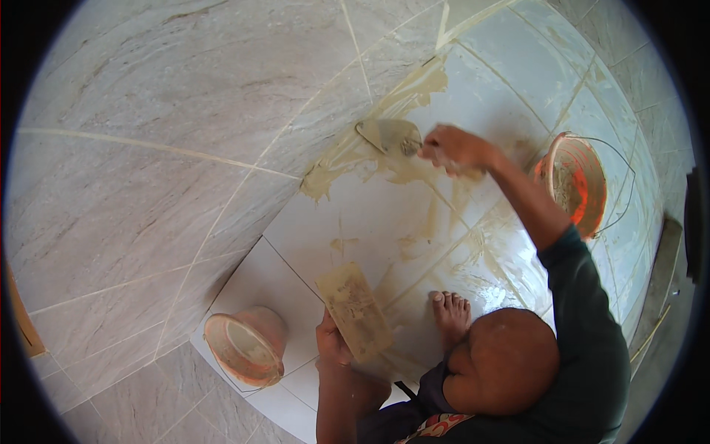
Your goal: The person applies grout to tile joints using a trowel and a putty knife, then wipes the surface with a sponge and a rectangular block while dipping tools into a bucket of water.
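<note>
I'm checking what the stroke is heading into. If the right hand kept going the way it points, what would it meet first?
Probably the wall tiles: the right hand pushes its trowel left along the wet grout at the wall's foot. Depth is uncertain.

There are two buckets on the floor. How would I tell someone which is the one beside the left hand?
Start at the white floor tiles smeared with tan grout. The left hand holds a flat grout-caked board near the lower edge. Just left of that hand stands the pale orange bucket, lighter than the brighter orange bucket with a wire handle, far right.
</note>
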Motion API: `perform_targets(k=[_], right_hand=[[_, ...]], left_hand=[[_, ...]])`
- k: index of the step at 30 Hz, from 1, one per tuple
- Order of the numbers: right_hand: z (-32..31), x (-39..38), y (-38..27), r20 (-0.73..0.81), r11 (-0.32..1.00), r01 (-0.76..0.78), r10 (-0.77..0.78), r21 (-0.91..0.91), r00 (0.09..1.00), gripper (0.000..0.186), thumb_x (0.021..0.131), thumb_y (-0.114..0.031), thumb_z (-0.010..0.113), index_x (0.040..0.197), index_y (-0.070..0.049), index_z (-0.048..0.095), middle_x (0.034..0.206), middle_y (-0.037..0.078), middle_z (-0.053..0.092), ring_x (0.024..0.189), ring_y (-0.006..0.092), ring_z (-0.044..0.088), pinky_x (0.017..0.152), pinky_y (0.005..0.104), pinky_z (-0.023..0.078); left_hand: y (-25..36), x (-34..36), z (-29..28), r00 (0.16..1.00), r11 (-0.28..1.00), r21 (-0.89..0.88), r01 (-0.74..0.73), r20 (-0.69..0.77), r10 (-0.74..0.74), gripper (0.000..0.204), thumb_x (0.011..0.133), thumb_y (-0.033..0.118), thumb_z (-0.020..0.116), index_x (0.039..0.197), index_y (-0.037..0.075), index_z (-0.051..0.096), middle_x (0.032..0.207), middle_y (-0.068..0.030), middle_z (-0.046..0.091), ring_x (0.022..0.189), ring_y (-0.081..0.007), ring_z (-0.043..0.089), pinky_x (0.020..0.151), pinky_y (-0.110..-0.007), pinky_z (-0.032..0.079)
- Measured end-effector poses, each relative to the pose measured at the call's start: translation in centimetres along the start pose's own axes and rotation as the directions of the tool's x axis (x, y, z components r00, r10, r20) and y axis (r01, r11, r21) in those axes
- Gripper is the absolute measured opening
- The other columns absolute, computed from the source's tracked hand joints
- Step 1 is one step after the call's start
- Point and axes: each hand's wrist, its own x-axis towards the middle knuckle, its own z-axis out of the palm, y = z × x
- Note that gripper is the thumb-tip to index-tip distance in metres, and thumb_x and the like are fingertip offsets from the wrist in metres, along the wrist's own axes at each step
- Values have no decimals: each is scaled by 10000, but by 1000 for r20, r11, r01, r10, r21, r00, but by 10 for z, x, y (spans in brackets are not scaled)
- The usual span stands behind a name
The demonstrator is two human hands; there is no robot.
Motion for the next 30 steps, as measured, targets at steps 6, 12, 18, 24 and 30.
perform_targets(k=[6, 12, 18, 24, 30], right_hand=[[-121, 58, 7, 43, 922, -235, 260, -306, 965, 290, 800, -322, 641, 814, -32, 658, 675, 60, 602, 507, 159, 567, 439, 344, 469], [-212, 32, 54, -217, 884, -410, 365, -226, 905, 273, 796, -282, 634, 802, -10, 641, 673, 94, 601, 495, 181, 547, 431, 358, 456], [-134, -1, 62, -325, 969, -246, 244, 34, 914, 391, 915, -371, 551, 996, 10, 515, 783, 90, 567, 568, 154, 566, 461, 311, 497], [-32, 49, 65, -396, 675, 69, 343, 735, 852, 370, 978, -323, 526, 980, 46, 519, 771, 124, 576, 576, 206, 583, 475, 349, 519], [8, 99, 75, -562, 883, 101, 199, 458, 803, 309, 962, -249, 502, 923, 48, 577, 722, 148, 577, 554, 210, 583, 510, 337, 522]], left_hand=[[3, -7, 7, 997, 998, 57, -32, -73, 36, 487, 953, 116, 441, 1435, 75, 386, 1302, -150, 564, 1135, -336, 595, 948, -471, 519], [4, -6, -7, 997, 998, 65, -21, -70, 25, 500, 940, 136, 469, 1433, 98, 397, 1299, -147, 567, 1132, -331, 595, 940, -473, 520], [2, 1, 2, 995, 997, 74, 12, -96, -4, 514, 922, 117, 489, 1427, 95, 398, 1289, -153, 570, 1122, -332, 604, 923, -475, 534], [5, -3, 12, 999, 996, 93, 0, -39, 3, 542, 905, 83, 480, 1436, 86, 375, 1302, -164, 558, 1107, -337, 614, 920, -463, 545], [-5, -11, 17, 998, 991, 127, -29, -53, 36, 534, 922, 119, 491, 1439, 72, 369, 1313, -164, 551, 1130, -339, 600, 939, -481, 528]])
